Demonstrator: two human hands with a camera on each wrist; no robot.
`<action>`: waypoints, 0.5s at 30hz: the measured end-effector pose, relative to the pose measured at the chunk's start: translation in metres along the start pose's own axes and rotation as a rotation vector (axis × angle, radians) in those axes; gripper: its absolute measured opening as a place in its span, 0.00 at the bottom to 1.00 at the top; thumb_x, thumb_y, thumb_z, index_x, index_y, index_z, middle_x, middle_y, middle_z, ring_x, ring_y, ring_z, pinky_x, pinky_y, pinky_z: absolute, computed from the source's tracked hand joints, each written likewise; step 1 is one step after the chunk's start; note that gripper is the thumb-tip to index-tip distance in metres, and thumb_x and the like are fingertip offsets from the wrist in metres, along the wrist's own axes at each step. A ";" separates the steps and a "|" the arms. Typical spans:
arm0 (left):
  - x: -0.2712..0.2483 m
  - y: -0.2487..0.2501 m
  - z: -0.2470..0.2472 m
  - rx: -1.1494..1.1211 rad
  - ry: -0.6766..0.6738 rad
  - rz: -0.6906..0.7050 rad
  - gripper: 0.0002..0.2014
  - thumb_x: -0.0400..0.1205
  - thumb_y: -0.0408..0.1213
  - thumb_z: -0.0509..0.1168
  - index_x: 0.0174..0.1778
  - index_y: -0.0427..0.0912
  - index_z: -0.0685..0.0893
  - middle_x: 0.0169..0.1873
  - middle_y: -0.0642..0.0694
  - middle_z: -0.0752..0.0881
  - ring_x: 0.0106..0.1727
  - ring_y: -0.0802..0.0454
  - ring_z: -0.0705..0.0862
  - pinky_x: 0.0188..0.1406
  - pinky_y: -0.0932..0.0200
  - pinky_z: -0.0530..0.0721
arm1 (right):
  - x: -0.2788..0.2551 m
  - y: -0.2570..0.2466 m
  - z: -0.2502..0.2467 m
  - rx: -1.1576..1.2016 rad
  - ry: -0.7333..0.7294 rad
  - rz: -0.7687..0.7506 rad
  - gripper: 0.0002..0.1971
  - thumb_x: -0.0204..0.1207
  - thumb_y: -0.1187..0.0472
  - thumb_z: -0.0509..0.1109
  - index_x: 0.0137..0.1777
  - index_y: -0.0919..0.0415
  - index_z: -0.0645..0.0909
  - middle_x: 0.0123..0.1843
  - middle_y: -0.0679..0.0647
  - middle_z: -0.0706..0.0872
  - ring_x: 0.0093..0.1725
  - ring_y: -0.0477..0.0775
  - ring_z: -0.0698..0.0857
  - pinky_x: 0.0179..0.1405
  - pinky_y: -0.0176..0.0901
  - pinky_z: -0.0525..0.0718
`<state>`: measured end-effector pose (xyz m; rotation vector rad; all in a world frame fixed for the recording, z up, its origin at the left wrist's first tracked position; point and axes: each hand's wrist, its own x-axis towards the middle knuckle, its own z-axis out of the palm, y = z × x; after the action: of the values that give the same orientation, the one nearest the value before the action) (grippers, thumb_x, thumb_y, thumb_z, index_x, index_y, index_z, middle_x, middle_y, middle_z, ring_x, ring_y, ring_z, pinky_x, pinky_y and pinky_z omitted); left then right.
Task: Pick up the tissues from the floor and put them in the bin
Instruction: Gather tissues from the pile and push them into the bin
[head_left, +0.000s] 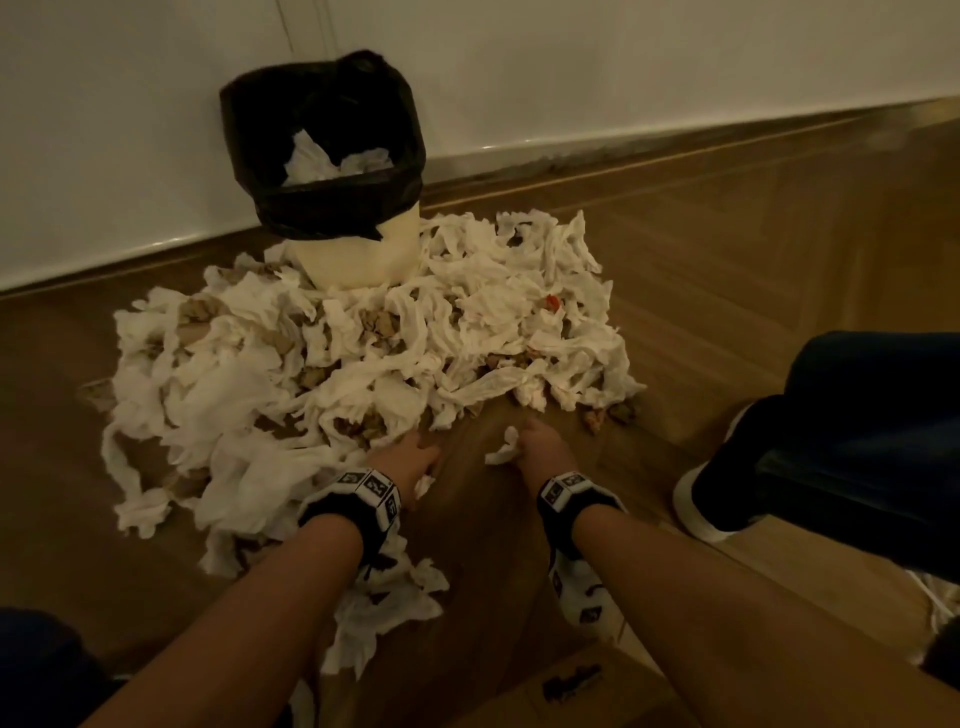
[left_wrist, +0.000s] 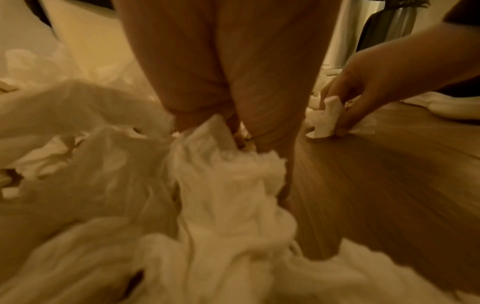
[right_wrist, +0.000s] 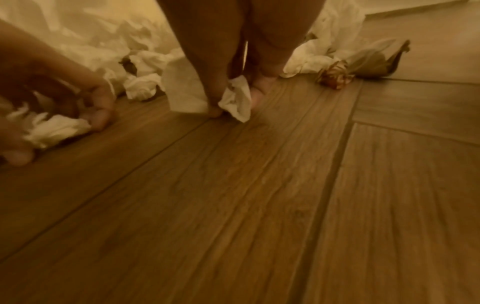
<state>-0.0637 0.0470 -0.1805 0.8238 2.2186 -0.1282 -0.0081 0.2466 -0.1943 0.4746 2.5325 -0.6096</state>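
Low in the frame, both hands — left hand (head_left: 410, 464) and right hand (head_left: 545, 447) — each pinch a white tissue (head_left: 503, 448) off the floor (head_left: 727, 270).

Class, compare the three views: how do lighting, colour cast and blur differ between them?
Head view: dim and warm, yet the tissue pile and bin stay fairly sharp, with edges bowed by the wide lens. Left wrist view: yellow cast, tissues under the left hand smeared soft. Right wrist view: same cast, floor grain readable, right hand blurred.
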 end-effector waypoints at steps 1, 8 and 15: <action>0.000 0.001 0.000 0.007 0.008 0.005 0.21 0.74 0.32 0.72 0.59 0.46 0.73 0.65 0.42 0.70 0.59 0.43 0.77 0.52 0.55 0.79 | 0.000 0.000 -0.001 0.008 0.004 0.014 0.16 0.85 0.59 0.56 0.65 0.67 0.76 0.68 0.62 0.75 0.68 0.60 0.75 0.65 0.45 0.72; 0.004 0.006 -0.003 0.074 -0.077 -0.041 0.15 0.82 0.32 0.62 0.65 0.39 0.77 0.63 0.40 0.80 0.63 0.43 0.81 0.56 0.54 0.79 | -0.010 -0.002 0.008 -0.023 -0.017 -0.029 0.25 0.79 0.72 0.60 0.76 0.62 0.66 0.73 0.63 0.66 0.69 0.65 0.73 0.65 0.49 0.74; -0.004 0.016 -0.015 -0.063 0.087 -0.032 0.18 0.84 0.31 0.52 0.71 0.41 0.66 0.62 0.36 0.80 0.60 0.39 0.81 0.54 0.48 0.79 | -0.015 -0.008 -0.001 -0.068 -0.028 -0.055 0.13 0.79 0.70 0.59 0.61 0.66 0.78 0.65 0.63 0.77 0.64 0.61 0.77 0.58 0.46 0.75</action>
<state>-0.0610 0.0627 -0.1649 0.7723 2.3055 -0.0382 -0.0001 0.2368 -0.1831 0.3713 2.5381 -0.5437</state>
